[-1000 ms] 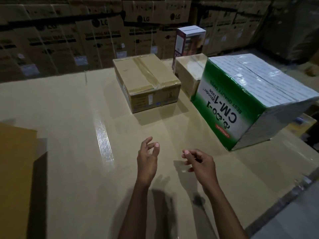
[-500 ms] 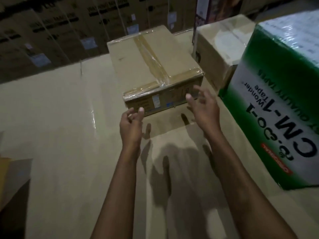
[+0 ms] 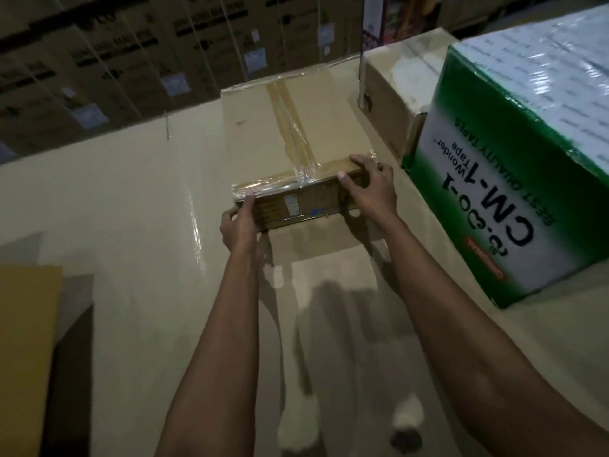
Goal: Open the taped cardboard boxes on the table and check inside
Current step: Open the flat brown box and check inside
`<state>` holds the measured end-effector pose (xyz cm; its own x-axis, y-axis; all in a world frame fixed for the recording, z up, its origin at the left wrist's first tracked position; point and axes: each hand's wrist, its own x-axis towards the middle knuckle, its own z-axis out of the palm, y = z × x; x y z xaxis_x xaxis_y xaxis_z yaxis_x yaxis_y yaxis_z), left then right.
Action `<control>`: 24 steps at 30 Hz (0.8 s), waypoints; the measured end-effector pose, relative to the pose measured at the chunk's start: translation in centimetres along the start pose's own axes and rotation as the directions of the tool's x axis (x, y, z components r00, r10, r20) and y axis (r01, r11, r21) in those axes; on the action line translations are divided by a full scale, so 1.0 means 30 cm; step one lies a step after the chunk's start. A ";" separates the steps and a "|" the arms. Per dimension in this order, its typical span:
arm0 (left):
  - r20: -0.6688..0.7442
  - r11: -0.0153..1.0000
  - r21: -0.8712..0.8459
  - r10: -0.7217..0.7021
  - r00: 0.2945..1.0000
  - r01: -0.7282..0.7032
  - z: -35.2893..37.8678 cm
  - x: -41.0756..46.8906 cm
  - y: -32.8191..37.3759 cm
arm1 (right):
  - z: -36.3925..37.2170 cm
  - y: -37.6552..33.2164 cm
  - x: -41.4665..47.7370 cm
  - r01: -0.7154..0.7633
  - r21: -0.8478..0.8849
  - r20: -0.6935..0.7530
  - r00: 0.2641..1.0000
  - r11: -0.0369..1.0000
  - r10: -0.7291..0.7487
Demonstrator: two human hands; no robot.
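A flat brown cardboard box [image 3: 316, 127], sealed with clear and brown tape along its top seam and near edge, lies in the middle of the table [image 3: 125, 199]. My left hand [image 3: 238, 225] grips its near left corner, thumb up on the taped edge. My right hand [image 3: 370, 189] grips the near right corner, fingers curled over the top edge and thumb on the front face. A second plain taped box [image 3: 392, 84] stands behind on the right. A large green and white box [image 3: 514, 166] printed "CM-1 Wonder Tape" sits to the right, close to my right hand.
A yellow-brown cardboard sheet [image 3: 26, 341] lies at the table's near left. Stacked printed cartons [image 3: 131, 54] form a wall behind the table. A tall printed carton [image 3: 382, 18] stands at the back, behind the plain box.
Both hands reached forward from the open table surface and took hold of the flat box's near corners. The view has moved closer to the box.
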<state>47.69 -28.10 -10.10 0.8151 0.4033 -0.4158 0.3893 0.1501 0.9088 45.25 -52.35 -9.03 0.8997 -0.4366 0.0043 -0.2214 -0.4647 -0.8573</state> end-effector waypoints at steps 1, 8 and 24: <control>0.006 1.000 0.004 -0.004 1.000 0.003 -0.054 -0.043 -0.024 | -0.005 0.000 -0.074 -0.006 0.002 -0.009 1.000 1.000 0.006; -0.078 0.999 -0.043 -0.024 0.997 0.021 -0.443 -0.361 -0.223 | 0.004 0.028 -0.641 -0.013 0.013 -0.104 0.995 1.000 0.014; 0.142 0.765 -0.487 -0.407 0.902 0.422 -0.675 -0.570 -0.419 | 0.016 -0.041 -1.047 0.398 -0.361 0.070 0.913 0.843 -0.401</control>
<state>20.17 -18.60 -13.72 0.6379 0.1748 -0.7500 0.4329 0.7241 0.5369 17.45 -37.70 -8.37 0.9368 -0.1581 0.3120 0.0360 -0.8437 -0.5356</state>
